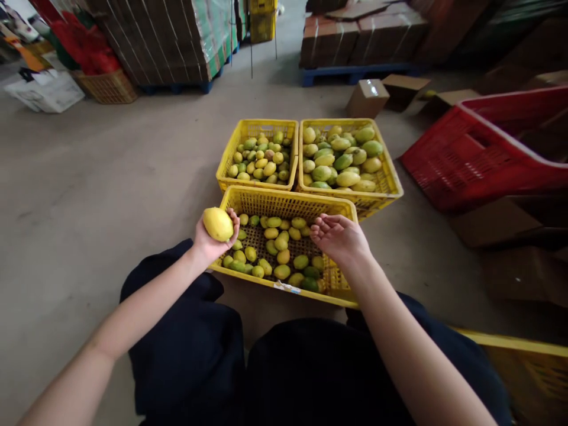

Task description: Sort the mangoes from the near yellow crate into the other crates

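My left hand (214, 235) is closed round a large yellow lemon (218, 224), holding it up over the left rim of the nearest yellow crate (293, 201). Inside that crate several yellow and green lemons (282, 271) lie loosely spread on the slatted bottom. Over the crate's right side is my right hand (336, 235), palm up, its fingers loosely curled and apart with nothing in them. Behind stand two more yellow crates: the left one (224, 160) holds small lemons, and the right one (390, 177) holds larger yellow-green lemons.
A red crate (470, 154) leans at the right, with cardboard boxes (497, 222) below it. Stacked cartons (355, 41) stand on a blue pallet (319, 76) at the back. Part of another yellow crate (523, 349) shows at lower right. Concrete floor (110, 177) stretches to the left.
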The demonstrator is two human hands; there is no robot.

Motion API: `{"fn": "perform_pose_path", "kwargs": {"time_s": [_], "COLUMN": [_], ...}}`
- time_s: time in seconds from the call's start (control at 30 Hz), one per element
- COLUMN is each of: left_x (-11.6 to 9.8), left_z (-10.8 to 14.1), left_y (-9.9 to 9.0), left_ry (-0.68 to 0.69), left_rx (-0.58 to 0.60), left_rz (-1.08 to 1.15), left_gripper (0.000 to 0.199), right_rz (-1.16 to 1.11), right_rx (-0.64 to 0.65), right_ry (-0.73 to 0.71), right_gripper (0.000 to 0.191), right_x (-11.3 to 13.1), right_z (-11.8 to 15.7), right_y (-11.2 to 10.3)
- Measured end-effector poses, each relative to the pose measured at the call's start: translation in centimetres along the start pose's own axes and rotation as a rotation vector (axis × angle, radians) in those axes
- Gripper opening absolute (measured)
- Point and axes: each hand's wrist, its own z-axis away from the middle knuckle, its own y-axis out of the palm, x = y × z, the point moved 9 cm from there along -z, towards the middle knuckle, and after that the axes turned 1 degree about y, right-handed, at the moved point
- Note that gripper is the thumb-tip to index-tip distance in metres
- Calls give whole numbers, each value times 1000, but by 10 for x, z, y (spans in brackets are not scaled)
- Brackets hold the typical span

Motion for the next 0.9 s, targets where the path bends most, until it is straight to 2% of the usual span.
{"fn": "perform_pose_path", "kwargs": {"time_s": [0.07, 0.17, 0.3, 0.4, 0.57, 0.77, 0.83, 0.9], "left_x": [-6, -19, -42, -51, -49, -42, -41, -40], "left_z": [0, -3, 2, 10, 14, 14, 14, 14], "left_y": [-1, 3, 6, 2, -9, -20, -22, -23], "left_ry": [61, 116, 188, 199, 177, 170, 173, 171], "left_rx": [-19, 12, 59, 63, 10, -94, -121, -155], "left_rz": [156, 287, 324, 314, 282, 242, 226, 217], "left_gripper": [37, 34, 37, 40, 40, 34, 32, 31], "right_rz": [14, 41, 109, 214, 849, 1403, 1590, 1745], "right_rx": [-58, -106, -146, -133, -140, -155, -111, -26], "right_ry": [17, 30, 47, 26, -100, 49, 81, 73], "right_gripper": [16, 16, 14, 12, 11, 12, 18, 20], "right_x": [-5, -11, -13, -12, -11, -35, -44, -58], "right_z": [-4, -12, -27, -41, -60, -93, -109, -128], "right_y": [-11, -27, -51, -67, -100, -150, -155, -148]}}
